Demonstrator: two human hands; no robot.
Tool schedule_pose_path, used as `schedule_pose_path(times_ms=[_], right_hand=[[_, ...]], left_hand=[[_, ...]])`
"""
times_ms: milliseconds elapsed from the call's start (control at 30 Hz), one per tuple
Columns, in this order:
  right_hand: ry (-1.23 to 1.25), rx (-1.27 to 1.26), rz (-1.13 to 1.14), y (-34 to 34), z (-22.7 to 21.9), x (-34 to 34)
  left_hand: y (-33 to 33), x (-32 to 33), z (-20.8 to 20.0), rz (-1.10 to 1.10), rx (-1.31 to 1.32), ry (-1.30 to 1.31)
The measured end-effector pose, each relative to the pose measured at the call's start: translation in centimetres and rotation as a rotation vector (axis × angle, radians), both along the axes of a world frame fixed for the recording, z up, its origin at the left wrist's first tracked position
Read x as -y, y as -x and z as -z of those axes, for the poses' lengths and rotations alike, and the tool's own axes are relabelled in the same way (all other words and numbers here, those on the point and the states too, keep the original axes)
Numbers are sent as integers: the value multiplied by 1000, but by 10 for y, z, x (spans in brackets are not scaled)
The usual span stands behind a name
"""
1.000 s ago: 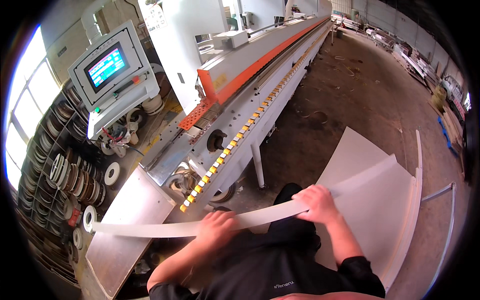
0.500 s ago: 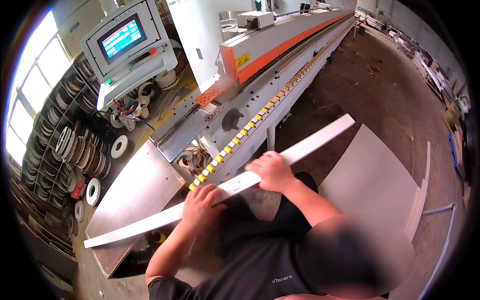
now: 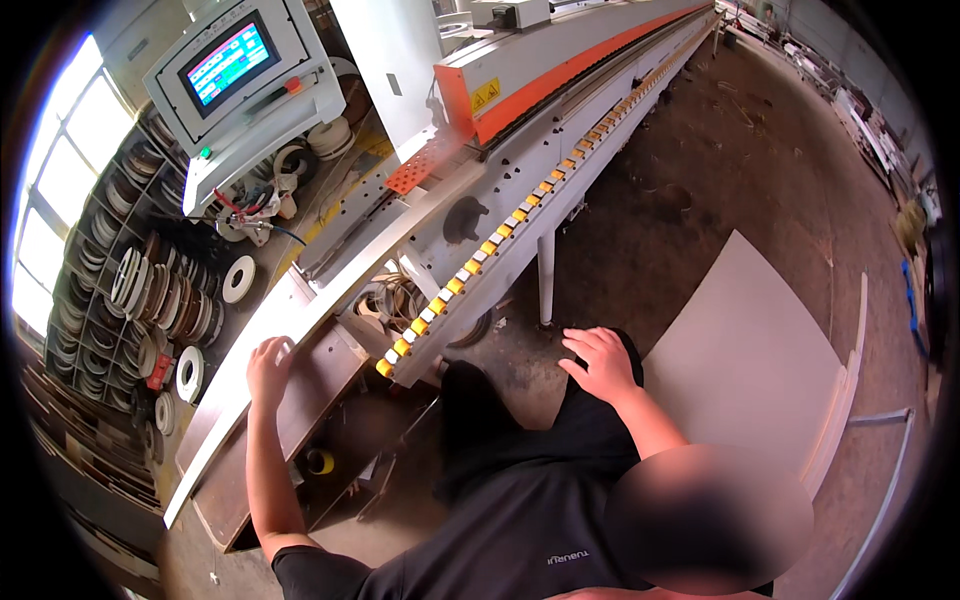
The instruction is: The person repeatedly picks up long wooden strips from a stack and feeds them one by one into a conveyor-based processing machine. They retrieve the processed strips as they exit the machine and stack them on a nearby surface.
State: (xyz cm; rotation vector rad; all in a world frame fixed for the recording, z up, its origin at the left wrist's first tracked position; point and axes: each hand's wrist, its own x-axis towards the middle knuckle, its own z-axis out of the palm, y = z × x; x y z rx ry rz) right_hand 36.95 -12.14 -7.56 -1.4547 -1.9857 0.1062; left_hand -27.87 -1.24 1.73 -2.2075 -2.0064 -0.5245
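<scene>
A long, narrow white board (image 3: 362,272) lies slanted across the low infeed table (image 3: 310,375), its far end reaching the perforated orange guard (image 3: 422,170) of the long machine. Palm down, my left hand (image 3: 268,370) rests on the board near its edge, fingers slightly bent and not wrapped round it. My right hand (image 3: 605,365) is off the board, above my right thigh, with its fingers spread and nothing in them. Between the hands is the near end of a row of yellow and white rollers (image 3: 420,325).
A control panel with a lit screen (image 3: 228,65) stands at the upper left. Racks of edge-band rolls (image 3: 150,290) line the left side. A large pale sheet (image 3: 745,370) leans at the right beside a metal frame (image 3: 880,418). Coiled strips (image 3: 390,300) sit beneath the machine.
The white board has moved left and forward from above my lap onto the infeed table. My right hand has let go and moved right; my left hand has shifted left along with the board.
</scene>
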Motion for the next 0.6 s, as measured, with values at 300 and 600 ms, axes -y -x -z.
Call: schedule_pose_path(times_ms=[300,600], right_hand=[[96,-88,146,-20,88,40],[173,-105,168,-22,84,39]], left_hand=[[-64,-100,40,100,-40,-198],[-153,-212,52,67,-330,-267]])
